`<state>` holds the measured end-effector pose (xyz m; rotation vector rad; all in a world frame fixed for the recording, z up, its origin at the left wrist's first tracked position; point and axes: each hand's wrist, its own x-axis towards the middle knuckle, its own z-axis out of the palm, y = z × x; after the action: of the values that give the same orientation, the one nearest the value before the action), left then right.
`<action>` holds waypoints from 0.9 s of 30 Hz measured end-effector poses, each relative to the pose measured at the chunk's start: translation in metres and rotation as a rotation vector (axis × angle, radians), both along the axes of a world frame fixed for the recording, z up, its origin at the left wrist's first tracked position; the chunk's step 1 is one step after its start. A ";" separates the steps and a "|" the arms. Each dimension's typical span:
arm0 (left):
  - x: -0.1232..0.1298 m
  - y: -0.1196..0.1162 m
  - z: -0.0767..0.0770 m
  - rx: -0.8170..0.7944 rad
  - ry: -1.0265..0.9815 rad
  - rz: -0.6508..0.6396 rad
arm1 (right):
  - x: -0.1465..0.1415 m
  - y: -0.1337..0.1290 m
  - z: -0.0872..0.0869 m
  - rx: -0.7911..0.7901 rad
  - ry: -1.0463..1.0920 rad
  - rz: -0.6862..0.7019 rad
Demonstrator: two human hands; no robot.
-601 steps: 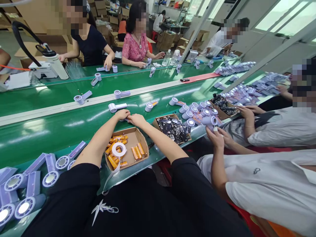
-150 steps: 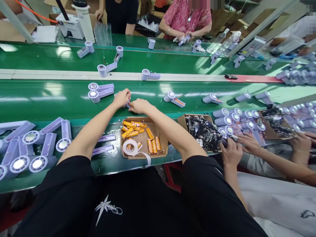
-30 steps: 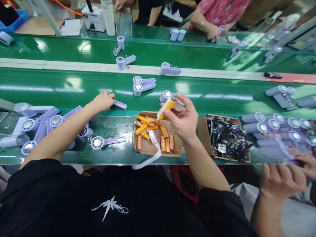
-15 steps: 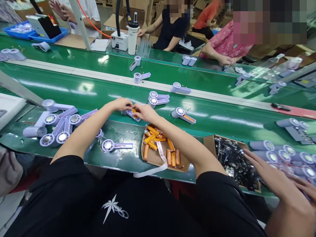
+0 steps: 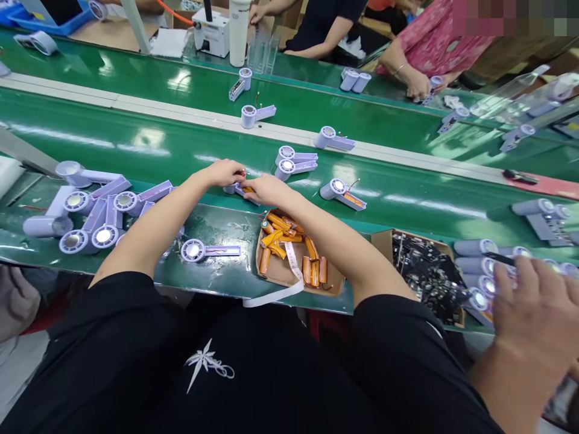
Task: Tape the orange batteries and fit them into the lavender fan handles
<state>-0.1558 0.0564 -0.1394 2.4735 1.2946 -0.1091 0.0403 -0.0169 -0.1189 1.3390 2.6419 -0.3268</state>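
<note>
Both my hands meet over a lilac handheld fan body (image 5: 230, 188) at the near edge of the green belt. Its open handle points right and toward me. An orange-wrapped battery (image 5: 248, 190) lies in the handle, partly covered by my right hand (image 5: 268, 190), whose closed fingers grip it. My left hand (image 5: 226, 173) is pinched just above the fan body, with a bit of thin reddish wire at its fingertips. The exact hold is partly hidden. Nearer to me, a cardboard tray (image 5: 335, 283) holds several orange batteries and a strip of white tape (image 5: 275, 295).
Several lilac fan bodies (image 5: 106, 235) are heaped at left; another fan body (image 5: 193, 250) lies left of the tray. A fan body with a battery (image 5: 337, 188) sits on the belt. At right, a co-worker's hand (image 5: 538, 301) holds a dark piece beside a box of black parts (image 5: 423, 277).
The view has tipped down slightly. My hands stay together at the same fan body. The co-worker's hand at right has lifted, now with a dark piece in it.
</note>
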 end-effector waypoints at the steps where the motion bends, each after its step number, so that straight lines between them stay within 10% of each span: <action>1: 0.001 0.000 0.000 -0.009 -0.007 -0.003 | 0.000 0.001 -0.002 -0.006 -0.002 0.001; 11: 0.016 -0.002 0.005 0.048 0.024 -0.014 | 0.013 0.017 -0.006 -0.007 0.119 0.015; 18: 0.023 -0.008 0.006 0.067 0.023 -0.031 | 0.036 0.013 -0.008 -0.061 0.464 -0.288; 27: 0.035 -0.009 0.003 0.066 0.025 -0.025 | 0.024 0.029 -0.027 -0.177 0.200 -0.290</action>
<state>-0.1205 0.0476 -0.1368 2.5521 1.2972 -0.1054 0.0645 0.0124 -0.1461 1.7070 2.4916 -0.7499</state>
